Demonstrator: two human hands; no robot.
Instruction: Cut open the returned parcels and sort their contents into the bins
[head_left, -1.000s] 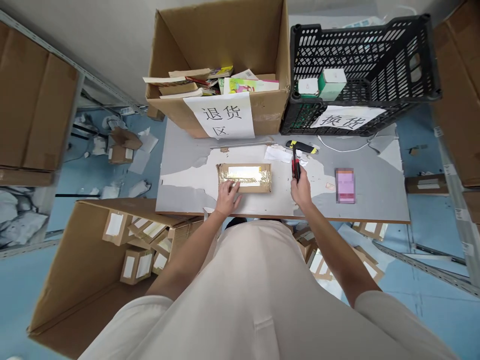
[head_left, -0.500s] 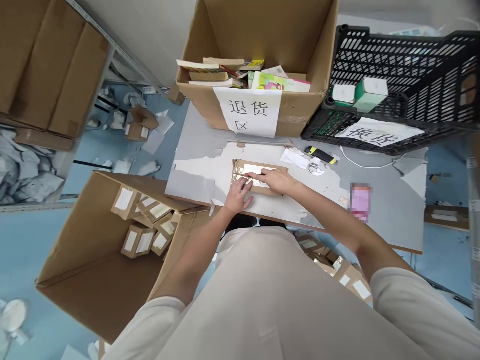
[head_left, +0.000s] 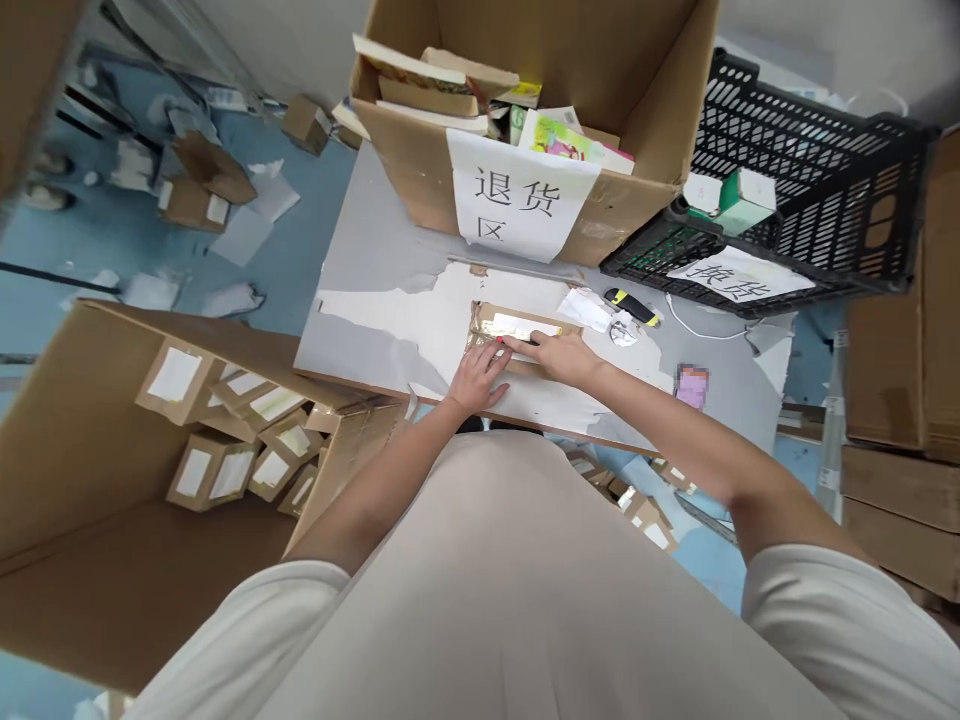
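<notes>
A flat brown cardboard box (head_left: pixel 568 326) with a white label and shiny tape lies on the worn table. My left hand (head_left: pixel 478 380) rests on its near left corner, fingers spread and thumb apart. Over the label, my right hand (head_left: pixel 568 357) is closed round a slim cutter (head_left: pixel 501 340), of which a small red part and a bit of dark handle show. The cutter's red part is close to my left fingertips. Its blade cannot be made out, and my right palm hides most of the handle.
Behind stand a big carton (head_left: pixel 420 215) of books and a black crate (head_left: pixel 817 260) holding small boxes. A yellow-black tool (head_left: pixel 634 306), crumpled paper (head_left: pixel 622 328) and a pink item (head_left: pixel 691 386) lie to the right. An open carton (head_left: pixel 75 420) with several parcels stands at left.
My view has turned and shifted, so the surroundings sit differently. On the box, the right hand with the cutter has shifted slightly; the left hand stays at the left end.
</notes>
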